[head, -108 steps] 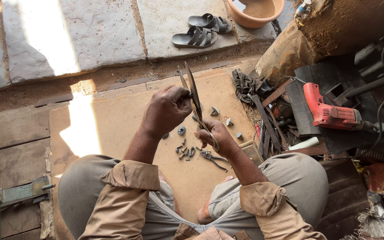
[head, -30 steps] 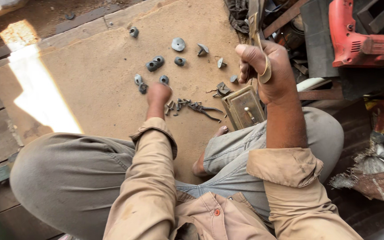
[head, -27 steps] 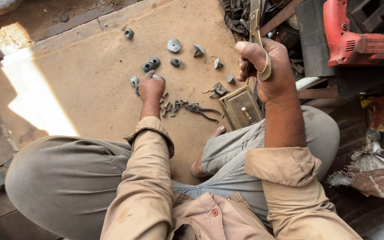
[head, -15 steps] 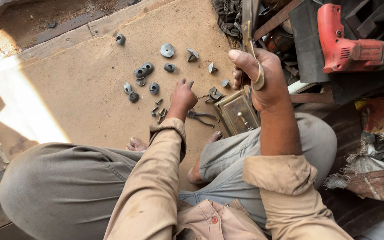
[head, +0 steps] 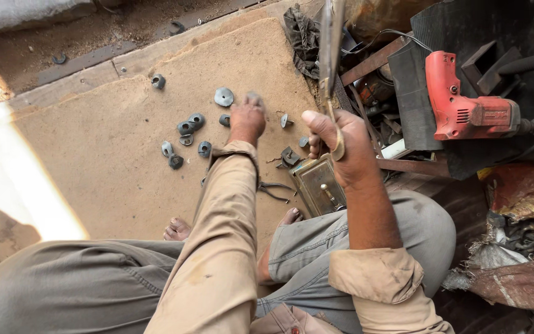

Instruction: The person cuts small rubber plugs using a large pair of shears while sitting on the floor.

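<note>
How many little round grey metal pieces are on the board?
8 at least: one alone top left, one near the left hand, one at the wrist, five clustered left. The sleeve may hide more.

Left hand [head: 246,117] among metal discs [head: 191,133]

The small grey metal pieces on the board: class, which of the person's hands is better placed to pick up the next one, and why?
Left, probably. The left hand is stretched out over the board among the small metal pieces, fingers down beside them. The right hand is raised and closed around long metal shears, so it is occupied.
</note>
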